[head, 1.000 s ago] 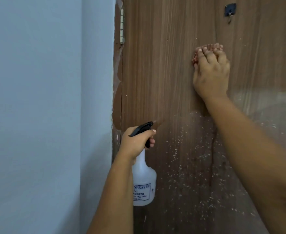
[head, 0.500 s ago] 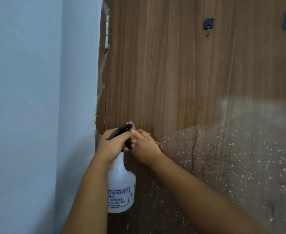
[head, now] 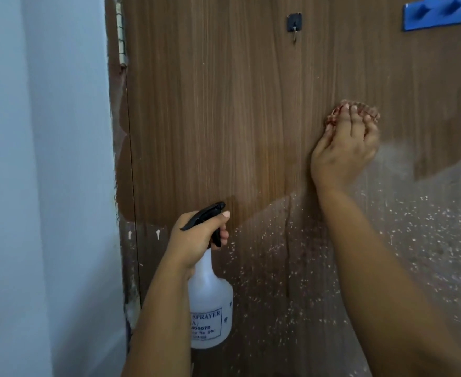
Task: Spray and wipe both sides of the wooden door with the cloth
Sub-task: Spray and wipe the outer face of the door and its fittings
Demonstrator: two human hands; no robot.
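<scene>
Pale blue wall (head: 41, 159) fills the left side, metal hinge (head: 122, 39) at the edge of the wooden door (head: 210, 118). Door takes up the rest of the view; upper part clean brown, lower part dull with white specks. Left hand (head: 194, 240) grips the neck of a white spray bottle (head: 210, 308), finger on the black trigger, nozzle aimed at the door. Small black hook (head: 294, 23) up top. Right hand (head: 343, 151) presses a bunched reddish cloth (head: 332, 118) flat on the door, fingers curled over it. Blue plastic holder (head: 438, 13) at top right.
</scene>
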